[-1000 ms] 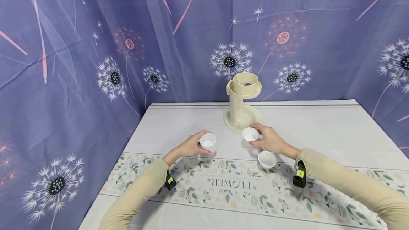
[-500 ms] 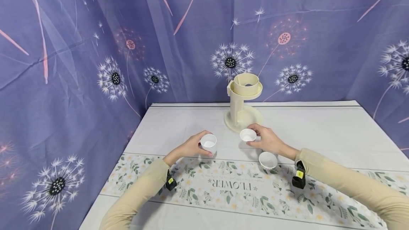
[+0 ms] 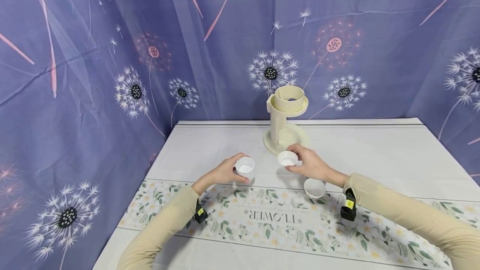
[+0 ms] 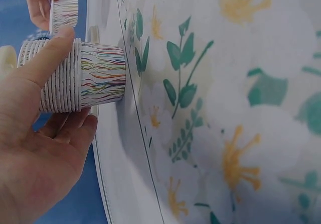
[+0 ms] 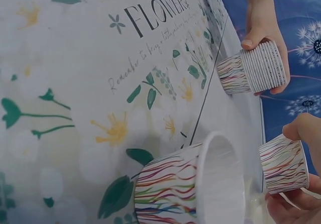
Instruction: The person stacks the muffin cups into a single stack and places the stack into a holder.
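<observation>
And the right hand (image 3: 314,163) pinches a single white paper cup with wavy coloured stripes (image 3: 287,158) between thumb and fingers, and it's slid left over the last second, closing on the left hand (image 3: 224,172)! That one stays put, thumb and fingers curled round a stack of nested striped white paper cups (image 4: 103,74); a slim gap remains between held cup and stack. The lone striped paper cup (image 3: 314,189) hasn't budged, upright at the floral band's far border, just near of the right hand. Beyond the held cup, the cream plastic stand with a ring top (image 3: 277,126) sits toward the far edge, its round base close to the right fingertips. White tablecloth (image 3: 375,153) stretches wide to the right of the stand, with a narrower stretch left of the stack, and the purple dandelion curtain (image 3: 225,66) hangs right behind the far edge.
</observation>
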`<action>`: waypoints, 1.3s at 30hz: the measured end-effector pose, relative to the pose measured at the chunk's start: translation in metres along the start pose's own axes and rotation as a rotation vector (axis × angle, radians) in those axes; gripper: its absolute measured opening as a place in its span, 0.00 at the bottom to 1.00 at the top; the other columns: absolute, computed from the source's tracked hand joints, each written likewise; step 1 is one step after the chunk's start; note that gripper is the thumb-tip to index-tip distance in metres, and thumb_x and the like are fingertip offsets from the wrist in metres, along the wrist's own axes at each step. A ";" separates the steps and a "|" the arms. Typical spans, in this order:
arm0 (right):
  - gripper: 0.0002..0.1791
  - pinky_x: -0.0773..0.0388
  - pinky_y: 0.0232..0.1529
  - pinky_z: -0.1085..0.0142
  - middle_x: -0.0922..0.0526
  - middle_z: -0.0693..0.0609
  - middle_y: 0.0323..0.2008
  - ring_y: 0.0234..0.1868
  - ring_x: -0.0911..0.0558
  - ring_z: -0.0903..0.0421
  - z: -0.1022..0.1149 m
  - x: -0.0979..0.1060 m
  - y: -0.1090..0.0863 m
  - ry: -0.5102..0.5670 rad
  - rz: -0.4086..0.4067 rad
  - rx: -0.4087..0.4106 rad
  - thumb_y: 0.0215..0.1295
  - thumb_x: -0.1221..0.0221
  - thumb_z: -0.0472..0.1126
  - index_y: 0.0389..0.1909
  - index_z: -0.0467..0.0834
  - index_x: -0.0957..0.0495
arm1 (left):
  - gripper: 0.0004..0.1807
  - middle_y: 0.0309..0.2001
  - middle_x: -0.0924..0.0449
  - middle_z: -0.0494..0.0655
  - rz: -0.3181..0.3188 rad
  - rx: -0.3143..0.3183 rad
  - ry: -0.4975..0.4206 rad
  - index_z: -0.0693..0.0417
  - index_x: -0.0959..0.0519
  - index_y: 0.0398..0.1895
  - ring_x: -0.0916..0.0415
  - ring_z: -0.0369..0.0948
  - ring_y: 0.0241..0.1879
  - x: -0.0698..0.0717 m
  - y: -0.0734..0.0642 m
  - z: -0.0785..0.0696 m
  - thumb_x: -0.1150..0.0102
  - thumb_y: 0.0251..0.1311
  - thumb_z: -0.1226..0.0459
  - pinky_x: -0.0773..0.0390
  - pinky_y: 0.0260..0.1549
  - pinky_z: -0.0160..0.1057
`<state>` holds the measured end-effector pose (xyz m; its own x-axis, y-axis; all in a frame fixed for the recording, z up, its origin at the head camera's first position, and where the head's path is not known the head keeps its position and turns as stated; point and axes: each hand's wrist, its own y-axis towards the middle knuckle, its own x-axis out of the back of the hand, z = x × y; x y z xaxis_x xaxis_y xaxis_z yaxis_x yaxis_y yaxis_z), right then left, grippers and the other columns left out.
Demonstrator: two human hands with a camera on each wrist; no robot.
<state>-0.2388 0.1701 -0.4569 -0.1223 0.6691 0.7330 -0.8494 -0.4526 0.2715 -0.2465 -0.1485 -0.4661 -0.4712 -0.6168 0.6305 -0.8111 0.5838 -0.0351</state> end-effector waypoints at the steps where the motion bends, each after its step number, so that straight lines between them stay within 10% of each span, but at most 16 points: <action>1: 0.27 0.21 0.42 0.58 0.19 0.46 0.43 0.40 0.21 0.53 0.001 0.000 0.000 -0.003 0.001 0.002 0.55 0.31 0.42 0.54 0.38 0.27 | 0.40 0.55 0.25 0.47 0.000 -0.003 0.000 0.50 0.33 0.65 0.27 0.43 0.53 0.000 0.000 0.001 0.24 0.47 0.61 0.23 0.49 0.42; 39: 0.27 0.17 0.39 0.58 0.21 0.43 0.47 0.42 0.19 0.51 0.022 -0.012 0.016 0.089 0.068 0.069 0.57 0.33 0.39 0.56 0.34 0.30 | 0.45 0.67 0.33 0.47 0.014 -0.037 0.007 0.45 0.38 0.70 0.31 0.46 0.62 0.000 0.000 0.002 0.25 0.48 0.61 0.24 0.56 0.48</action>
<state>-0.2395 0.1417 -0.4473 -0.2261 0.6837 0.6939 -0.8007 -0.5361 0.2674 -0.2472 -0.1500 -0.4676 -0.4798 -0.6045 0.6359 -0.7908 0.6119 -0.0150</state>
